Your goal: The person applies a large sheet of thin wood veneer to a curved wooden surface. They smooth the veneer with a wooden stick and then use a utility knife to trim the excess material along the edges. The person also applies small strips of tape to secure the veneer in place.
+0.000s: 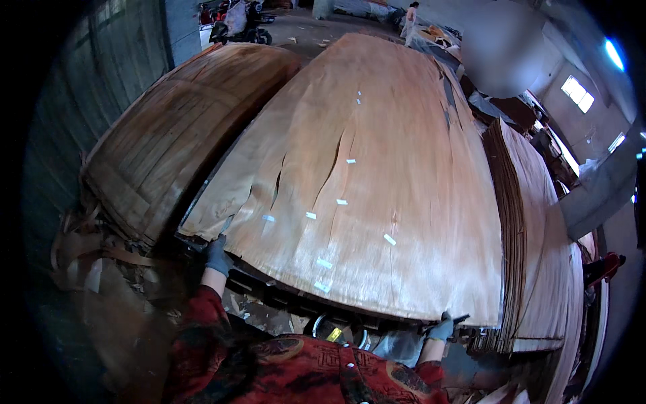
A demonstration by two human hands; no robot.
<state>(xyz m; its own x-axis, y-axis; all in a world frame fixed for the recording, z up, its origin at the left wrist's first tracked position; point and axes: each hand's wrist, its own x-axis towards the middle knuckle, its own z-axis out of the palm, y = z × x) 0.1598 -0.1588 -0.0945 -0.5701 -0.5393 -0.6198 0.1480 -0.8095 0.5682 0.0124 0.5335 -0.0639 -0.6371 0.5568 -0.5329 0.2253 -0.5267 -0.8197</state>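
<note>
A large sheet of wood veneer (377, 175) lies before me, with long splits and several short pieces of white tape on it. My left hand (218, 258), in a grey glove, is closed on its near left edge, the fingertips over the top. At the near right corner is my right hand (440, 330), also gloved, closed round a dark, thin tool (461, 318) that sticks out to the right. Its fingers are against the sheet's edge; whether they pinch the sheet too, I cannot tell.
To the left stands a stack of browner veneer (168, 135); to the right, another tall stack (531, 215). Veneer scraps (101, 249) litter the floor at the left. A motorcycle (242, 23) and a person (408, 20) are far back. A grey blur covers part of the upper right.
</note>
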